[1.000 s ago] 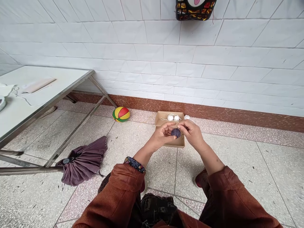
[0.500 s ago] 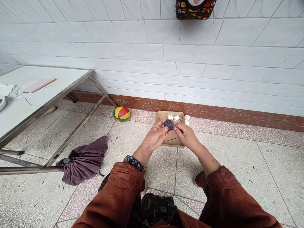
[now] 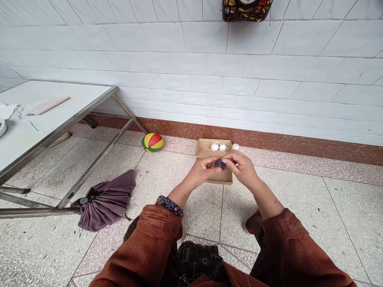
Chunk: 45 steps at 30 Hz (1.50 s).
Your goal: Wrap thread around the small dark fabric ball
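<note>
My left hand (image 3: 201, 172) is closed around a small dark grey-purple ball of yarn (image 3: 220, 164), thumb below and fingers above. At the ball's right side, my right hand (image 3: 241, 167) pinches the yarn between thumb and fingertips; the strand itself is too fine to make out. Both hands hover above a shallow brown cardboard box (image 3: 214, 181) on the floor. In its back part lie white balls of yarn (image 3: 214, 146) with loose strands. Another white ball (image 3: 235, 147) sits just outside the box on the right. My hands hide the box's middle.
A striped rubber ball (image 3: 153, 142) rests on the floor to the left. Nearer lies a folded purple umbrella (image 3: 104, 201) beside a metal-framed table (image 3: 86, 99). The tiled wall (image 3: 191, 63) rises behind the box, with a patterned black bag (image 3: 247, 14) against it.
Both hands have shifted slightly right and down with the dark ball. The ball has turned and is more covered by the fingers; my right hand sits higher against it.
</note>
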Each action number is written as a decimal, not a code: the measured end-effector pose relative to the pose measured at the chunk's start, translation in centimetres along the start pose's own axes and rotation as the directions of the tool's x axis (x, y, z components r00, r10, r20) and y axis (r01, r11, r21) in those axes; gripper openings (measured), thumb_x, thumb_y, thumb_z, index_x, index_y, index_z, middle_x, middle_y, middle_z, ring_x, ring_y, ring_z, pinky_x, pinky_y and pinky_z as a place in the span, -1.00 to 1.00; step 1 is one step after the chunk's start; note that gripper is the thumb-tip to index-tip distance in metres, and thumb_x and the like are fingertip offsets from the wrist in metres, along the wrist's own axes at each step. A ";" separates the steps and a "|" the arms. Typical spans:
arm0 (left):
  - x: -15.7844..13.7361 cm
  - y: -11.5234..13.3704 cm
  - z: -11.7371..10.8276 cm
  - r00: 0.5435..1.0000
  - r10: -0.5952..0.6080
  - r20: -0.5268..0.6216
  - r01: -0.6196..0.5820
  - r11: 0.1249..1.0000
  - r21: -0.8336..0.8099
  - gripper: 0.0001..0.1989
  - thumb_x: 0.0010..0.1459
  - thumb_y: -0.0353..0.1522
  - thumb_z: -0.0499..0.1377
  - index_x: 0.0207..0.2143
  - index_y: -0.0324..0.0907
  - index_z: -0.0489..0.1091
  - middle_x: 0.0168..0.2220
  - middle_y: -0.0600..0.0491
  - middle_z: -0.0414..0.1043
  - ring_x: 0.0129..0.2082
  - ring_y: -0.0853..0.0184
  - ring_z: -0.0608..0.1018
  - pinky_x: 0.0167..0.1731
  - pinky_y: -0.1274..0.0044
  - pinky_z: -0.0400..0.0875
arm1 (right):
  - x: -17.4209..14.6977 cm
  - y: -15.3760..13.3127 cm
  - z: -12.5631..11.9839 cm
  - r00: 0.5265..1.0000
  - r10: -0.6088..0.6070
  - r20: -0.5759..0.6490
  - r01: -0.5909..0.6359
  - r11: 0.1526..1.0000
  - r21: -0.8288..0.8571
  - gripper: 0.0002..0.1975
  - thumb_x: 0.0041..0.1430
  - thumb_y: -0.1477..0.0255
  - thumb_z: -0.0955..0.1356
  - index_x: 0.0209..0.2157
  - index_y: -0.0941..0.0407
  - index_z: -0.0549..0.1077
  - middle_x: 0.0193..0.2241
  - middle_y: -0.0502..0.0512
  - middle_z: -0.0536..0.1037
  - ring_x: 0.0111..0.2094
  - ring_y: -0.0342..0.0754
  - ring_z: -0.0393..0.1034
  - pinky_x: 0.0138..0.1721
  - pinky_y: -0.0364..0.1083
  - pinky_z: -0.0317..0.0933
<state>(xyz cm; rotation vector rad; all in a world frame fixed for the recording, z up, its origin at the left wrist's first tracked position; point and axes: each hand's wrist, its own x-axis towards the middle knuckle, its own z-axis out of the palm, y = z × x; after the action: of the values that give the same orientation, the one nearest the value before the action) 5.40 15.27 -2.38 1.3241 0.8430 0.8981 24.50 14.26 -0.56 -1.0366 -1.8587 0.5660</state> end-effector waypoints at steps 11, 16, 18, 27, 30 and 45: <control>-0.2 0.0 0.4 0.997 -0.062 0.050 0.077 0.905 -0.419 -0.59 0.01 -0.35 0.42 -0.03 -0.10 0.54 0.02 -0.05 0.49 -0.10 0.29 0.52 -0.17 0.49 0.42 | -0.3 2.3 1.9 0.985 0.146 -0.091 -0.144 0.989 0.032 -0.84 0.32 0.36 0.27 -0.36 0.06 0.38 -0.44 0.02 0.47 -0.42 -0.06 0.34 -0.35 -0.09 0.22; -0.2 0.3 0.4 0.996 -0.088 0.010 0.080 0.840 -0.536 -0.62 -0.01 -0.36 0.44 -0.09 -0.14 0.55 -0.01 -0.05 0.52 -0.11 0.30 0.56 -0.08 0.46 0.44 | -0.5 2.2 2.3 0.982 0.186 -0.044 -0.184 0.982 0.039 -0.85 0.34 0.36 0.24 -0.34 0.07 0.35 -0.43 0.01 0.45 -0.43 -0.08 0.32 -0.36 -0.11 0.21; -0.2 0.5 0.2 0.997 -0.078 0.000 0.065 0.825 -0.561 -0.62 0.00 -0.35 0.43 -0.09 -0.14 0.54 0.00 -0.04 0.52 -0.11 0.32 0.56 -0.08 0.48 0.43 | -0.6 2.1 2.6 0.980 0.196 -0.026 -0.195 0.980 0.024 -0.84 0.34 0.36 0.24 -0.34 0.06 0.35 -0.45 0.01 0.44 -0.44 -0.08 0.30 -0.37 -0.11 0.20; 0.5 0.2 -1.2 0.987 -0.052 -0.150 -0.017 0.906 -0.424 -0.54 -0.05 -0.34 0.44 -0.03 -0.11 0.54 -0.07 0.01 0.55 -0.15 0.33 0.54 -0.04 0.44 0.40 | -1.2 1.9 3.4 0.972 0.095 0.216 -0.102 0.995 0.019 -0.83 0.37 0.35 0.27 -0.29 0.08 0.43 -0.42 0.00 0.50 -0.44 -0.11 0.34 -0.36 -0.13 0.22; 0.8 -0.2 -1.7 0.972 0.010 -0.235 -0.057 0.979 -0.196 -0.57 -0.04 -0.34 0.42 -0.05 -0.06 0.57 -0.05 0.03 0.56 -0.06 0.28 0.52 0.04 0.40 0.34 | -1.0 0.7 2.4 0.957 0.067 0.281 -0.088 0.994 0.064 -0.81 0.37 0.33 0.28 -0.31 0.08 0.45 -0.46 -0.03 0.48 -0.47 -0.13 0.30 -0.39 -0.14 0.19; -0.2 0.0 -0.1 0.995 -0.041 0.095 0.064 0.968 -0.242 -0.50 0.07 -0.37 0.33 0.10 0.00 0.47 -0.02 -0.02 0.45 -0.12 0.29 0.49 -0.13 0.44 0.43 | -0.5 2.3 1.5 0.964 0.249 -0.096 -0.240 0.966 0.093 -0.81 0.32 0.31 0.30 -0.37 0.07 0.40 -0.47 -0.02 0.45 -0.45 -0.10 0.34 -0.39 -0.13 0.20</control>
<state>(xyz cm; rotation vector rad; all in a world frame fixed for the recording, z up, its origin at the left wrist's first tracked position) 5.19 15.09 -2.42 1.1130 0.6708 0.8648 24.30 15.17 -3.19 -1.2280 -1.6125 0.7103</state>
